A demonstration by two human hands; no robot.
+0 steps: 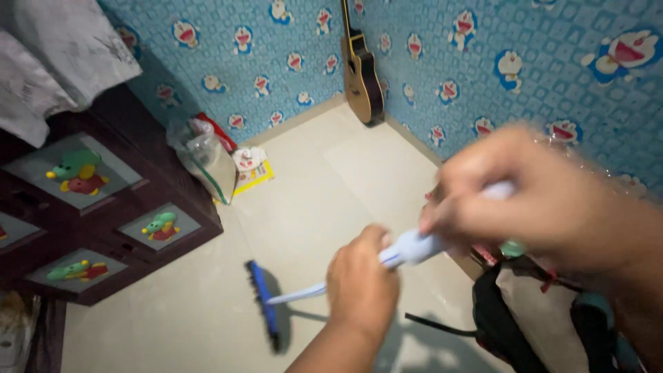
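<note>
Fingers of both hands curl tight around a pale blue plastic mop handle (414, 246): the left hand (360, 284) grips lower down, the blurred right hand (545, 197) higher, near the handle's thicker, rounded upper section. The slim shaft slants down to a flat, dark blue mop head (264, 300) resting on smooth cream floor tiles (324, 179). A dark wooden cabinet (103, 214) with cartoon-panel drawers stands at left, a clear plastic bag (204, 155) beside it. An acoustic guitar (361, 72) leans in the corner against blue cartoon-patterned wallpaper (525, 62). A black bag (504, 324) lies at lower right.
</note>
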